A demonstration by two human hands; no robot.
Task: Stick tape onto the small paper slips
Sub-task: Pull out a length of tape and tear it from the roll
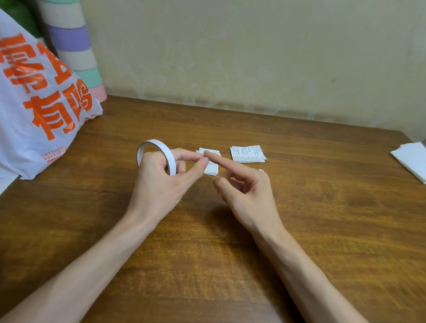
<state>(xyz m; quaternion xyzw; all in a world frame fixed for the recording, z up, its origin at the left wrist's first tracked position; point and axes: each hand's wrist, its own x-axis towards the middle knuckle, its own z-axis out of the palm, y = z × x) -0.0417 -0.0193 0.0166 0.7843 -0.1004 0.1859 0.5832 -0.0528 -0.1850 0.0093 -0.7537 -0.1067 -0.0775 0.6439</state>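
Head view: your left hand (160,180) grips the tape roll (154,142); your right hand (245,191) holds nothing, its straight forefinger touching the left hand.

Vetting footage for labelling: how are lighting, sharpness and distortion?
Head view: soft, even light, no glare; faint shadow under the right hand on the wooden table; wide-angle bending around the plastic bag; the left hand and tape roll are sharp; print on the paper slips unreadable.

Brown wood-grain surface (225,263) abuts a pale beige wall (240,49) — stained along its base. Left edge: white plastic bag (29,98), orange print; pastel-banded roll (69,37) behind. Lighting — soft, even.
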